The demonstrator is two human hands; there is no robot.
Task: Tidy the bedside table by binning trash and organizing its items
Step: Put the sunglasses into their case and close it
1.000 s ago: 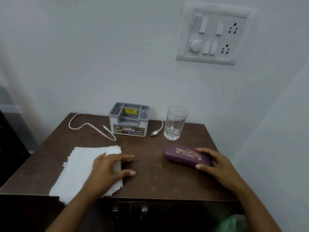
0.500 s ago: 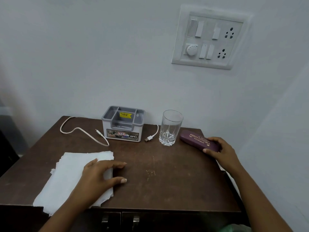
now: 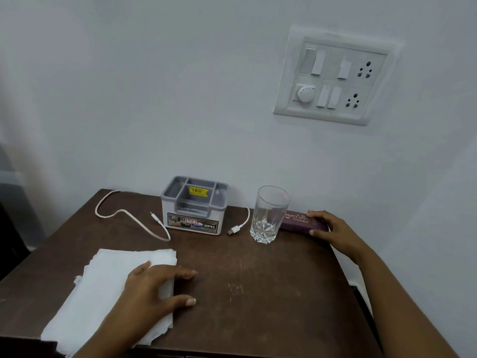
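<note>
Your left hand (image 3: 152, 293) and right hand (image 3: 335, 228) are bare, no rings or watch showing; both forearms are uncovered, with no sleeve in view

We see a white switch panel (image 3: 333, 80) on the pale wall (image 3: 154, 86): rocker switches, round dial (image 3: 305, 93), two sockets stacked at its right side.
</note>
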